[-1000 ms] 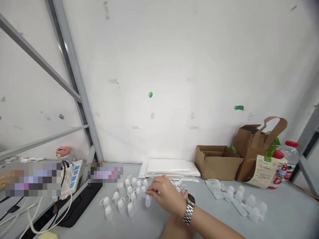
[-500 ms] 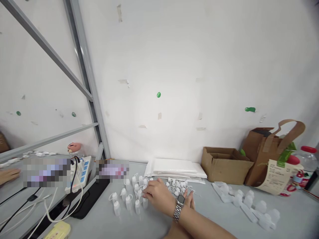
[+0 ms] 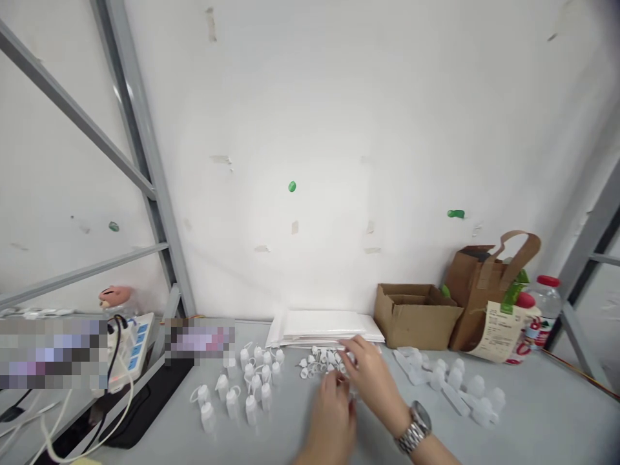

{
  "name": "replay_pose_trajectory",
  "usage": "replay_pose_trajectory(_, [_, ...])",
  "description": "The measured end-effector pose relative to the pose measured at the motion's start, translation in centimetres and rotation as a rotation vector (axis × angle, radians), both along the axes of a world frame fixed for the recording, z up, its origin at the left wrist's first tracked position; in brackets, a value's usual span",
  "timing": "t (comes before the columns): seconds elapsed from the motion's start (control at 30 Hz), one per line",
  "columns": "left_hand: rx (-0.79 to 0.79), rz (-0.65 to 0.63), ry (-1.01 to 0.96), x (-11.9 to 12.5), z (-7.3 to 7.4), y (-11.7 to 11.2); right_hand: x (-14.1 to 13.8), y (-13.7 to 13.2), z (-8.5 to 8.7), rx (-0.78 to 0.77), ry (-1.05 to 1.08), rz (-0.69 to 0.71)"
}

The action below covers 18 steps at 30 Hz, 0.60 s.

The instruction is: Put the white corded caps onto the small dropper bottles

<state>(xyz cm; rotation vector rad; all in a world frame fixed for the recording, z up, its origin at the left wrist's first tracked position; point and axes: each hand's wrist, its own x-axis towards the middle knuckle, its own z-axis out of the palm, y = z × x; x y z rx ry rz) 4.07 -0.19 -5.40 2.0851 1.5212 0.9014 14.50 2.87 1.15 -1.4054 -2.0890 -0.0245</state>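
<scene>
My right hand (image 3: 372, 378), with a metal watch (image 3: 414, 426) on its wrist, reaches in from the lower right. Its fingers are curled over a heap of small white caps (image 3: 320, 363); what they hold is hidden. My left hand (image 3: 333, 416) comes up from the bottom edge and meets the right hand's fingers, but it is smeared by motion. To the left, several small white dropper bottles (image 3: 242, 387) stand upright in a cluster on the grey table (image 3: 542, 433), apart from both hands.
A stack of white sheets (image 3: 324, 326) lies against the wall. A cardboard box (image 3: 414, 315), a paper bag (image 3: 484, 290) and a red-capped bottle (image 3: 547, 303) stand at the right. Clear plastic pieces (image 3: 455, 384) lie right of my hands. A power strip (image 3: 130, 349) with cables sits at the left.
My right hand has left the standing bottles and moved right, to the heap of caps. My left hand has come up to meet it. The view has swung slightly.
</scene>
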Motion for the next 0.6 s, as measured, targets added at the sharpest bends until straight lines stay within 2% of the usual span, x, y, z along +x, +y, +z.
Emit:
replay_pose_trajectory(0.1, [-0.013,0.116,0.073,-0.6,1.1,0.1,5.0,0.5,-1.4,-0.046,-0.316,-0.281])
replay_pose_trajectory(0.2, [-0.05,0.186,0.119,-1.3,1.6,0.7,8.3,0.5,-2.2,-0.074,-0.541,-0.385])
replay_pose_trajectory(0.43, [-0.058,0.189,0.129,-2.1,1.4,1.2,10.3,0.7,-3.3,-0.058,-0.651,-0.317])
replay_pose_trajectory(0.6, [0.029,0.049,0.197,-1.4,1.7,0.8,11.1,0.8,-3.1,-0.06,-0.631,-0.246])
